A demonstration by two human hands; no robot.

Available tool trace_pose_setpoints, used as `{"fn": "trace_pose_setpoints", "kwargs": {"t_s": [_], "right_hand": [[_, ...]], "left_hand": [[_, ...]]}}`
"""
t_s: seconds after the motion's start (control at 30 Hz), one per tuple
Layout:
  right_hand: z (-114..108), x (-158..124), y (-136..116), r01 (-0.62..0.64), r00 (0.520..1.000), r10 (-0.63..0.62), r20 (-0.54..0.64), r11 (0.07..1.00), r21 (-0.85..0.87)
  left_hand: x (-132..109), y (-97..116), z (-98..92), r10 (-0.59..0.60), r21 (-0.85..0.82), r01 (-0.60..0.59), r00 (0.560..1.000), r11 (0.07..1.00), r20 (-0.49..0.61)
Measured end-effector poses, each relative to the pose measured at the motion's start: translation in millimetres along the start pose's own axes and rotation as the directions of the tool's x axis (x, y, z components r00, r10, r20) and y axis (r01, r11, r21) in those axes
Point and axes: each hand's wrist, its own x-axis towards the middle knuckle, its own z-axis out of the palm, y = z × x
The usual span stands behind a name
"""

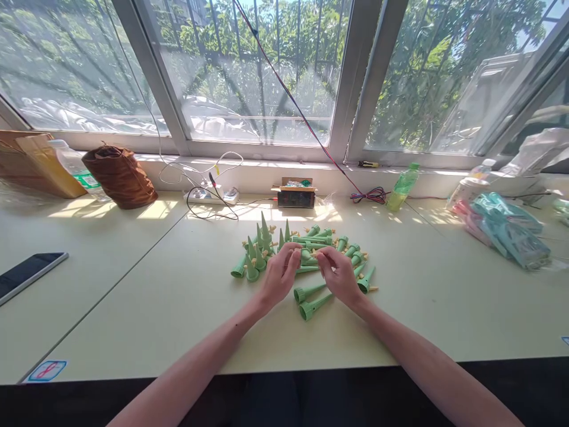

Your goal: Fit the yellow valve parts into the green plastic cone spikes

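Note:
Above the pile, my left hand (281,271) is closed around a green plant watering spike (306,256), its wide ribbed end turned toward my right hand. My right hand (340,274) is pinched at the side of that spike, on a small tan valve (313,253) largely hidden by the fingertips. Several more green spikes stand point-up (260,259) left of my hands. Others lie on their sides behind and to the right, many with tan valves sticking out. Two loose spikes (307,311) lie just in front, between my wrists.
At the back stand a small dark box (296,198), a power strip (211,196) with cables, a brown bag (120,178) and a green bottle (403,187). Plastic packets (511,228) lie at right. A phone (29,273) rests at far left. Windows rise behind the table (178,320).

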Motion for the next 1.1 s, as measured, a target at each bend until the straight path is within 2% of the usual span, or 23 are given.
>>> {"fn": "trace_pose_setpoints", "kwargs": {"t_s": [0.4,0.63,0.9,1.1], "right_hand": [[-0.5,0.1,0.8,-0.023,1.0,0.023,0.015,0.999,0.025],[-0.5,0.1,-1.3,-0.101,0.995,0.099,0.032,0.991,0.086],[0.5,1.2,-2.8,-0.171,0.985,0.161,0.069,0.969,0.181],[0.1,0.6,-3.4,-0.145,0.989,0.143,0.025,0.966,0.213]], "left_hand": [[-1.1,4.2,-1.2,-0.097,-0.222,0.125,0.987,0.967,0.132],[-2.2,-0.2,-2.2,-0.032,-0.134,0.053,0.987,0.99,0.157],[-3.4,-2.0,-0.5,0.037,-0.006,-0.036,0.99,0.999,0.136],[-1.4,1.7,1.9,0.005,-0.046,-0.002,0.998,0.999,0.069]]}}
